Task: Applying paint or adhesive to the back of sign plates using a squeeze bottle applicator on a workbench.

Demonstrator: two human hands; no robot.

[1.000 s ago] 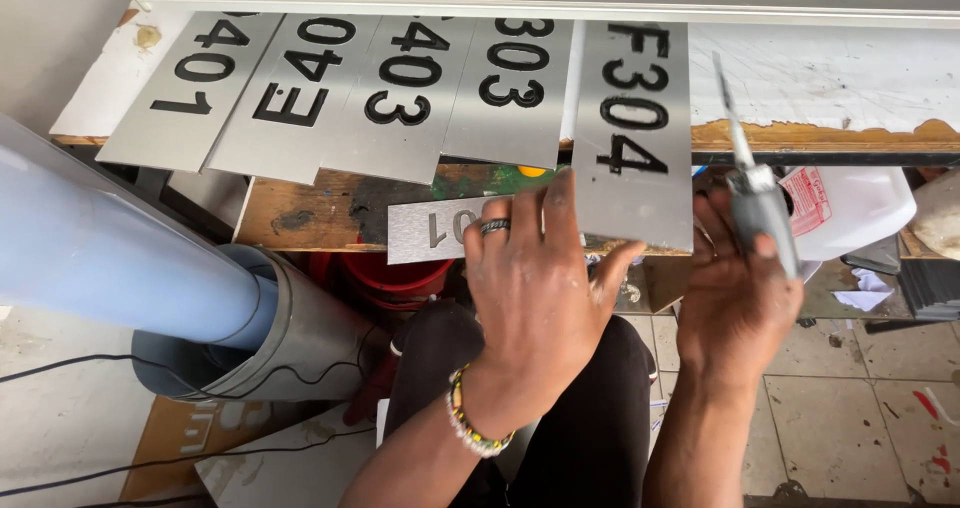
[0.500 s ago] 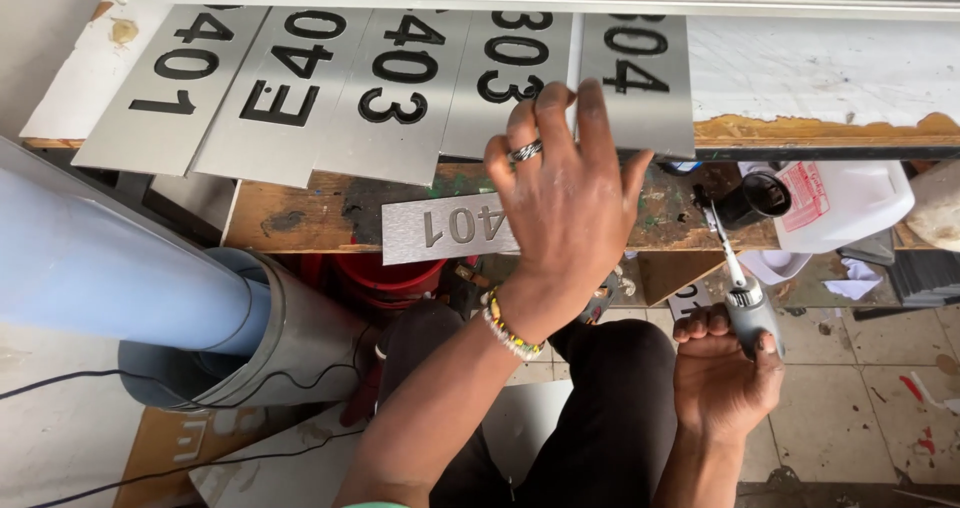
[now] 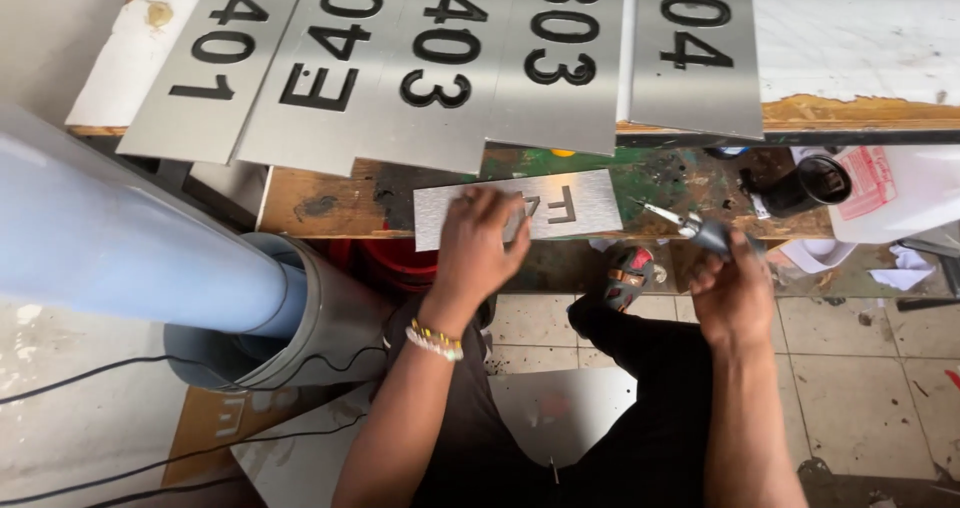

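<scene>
Pressing one small plate (image 3: pixel 560 208), five big plates (image 3: pixel 560 68) above.

Five metal plates (image 3: pixel 500 68) with dark cut-out characters lie side by side, overlapping, on a white shelf (image 3: pixel 860 43). Large grey pipe (image 3: pixel 120 258) at left, its end in a wider sleeve (image 3: pixel 310 318). Black cup (image 3: pixel 805 186) on the paint-stained wooden bench (image 3: pixel 330 200). Black cables (image 3: pixel 120 378) cross the floor. Tiled floor (image 3: pixel 850 348) at right.
</scene>
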